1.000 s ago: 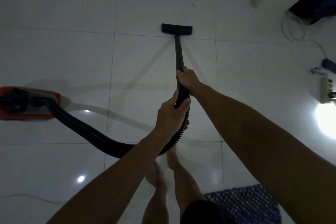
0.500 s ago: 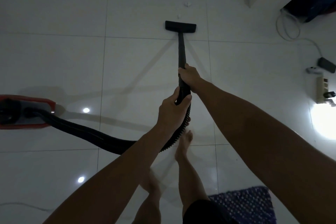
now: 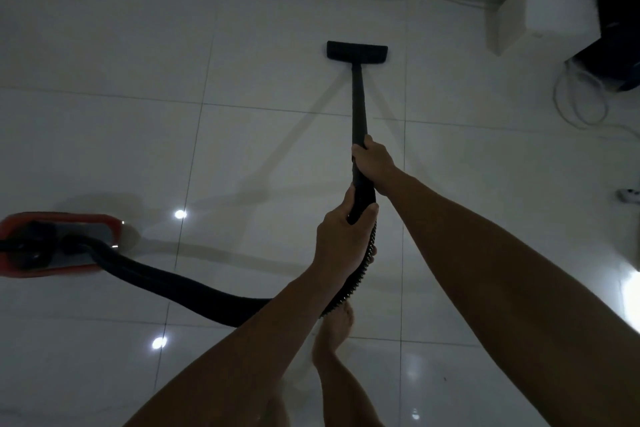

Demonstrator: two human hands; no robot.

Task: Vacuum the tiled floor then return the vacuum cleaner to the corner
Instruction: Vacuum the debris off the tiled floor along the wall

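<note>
While I watch through the head camera, my right hand (image 3: pixel 372 163) grips the black wand (image 3: pixel 359 104) high up and my left hand (image 3: pixel 341 236) wraps round its lower end by the ribbed hose (image 3: pixel 180 282). Compared with half a second ago, the floor head (image 3: pixel 357 52) sits farther out on the tiled floor (image 3: pixel 104 132) — nearer the wall — and the red canister (image 3: pixel 52 244) lies at far left.
</note>
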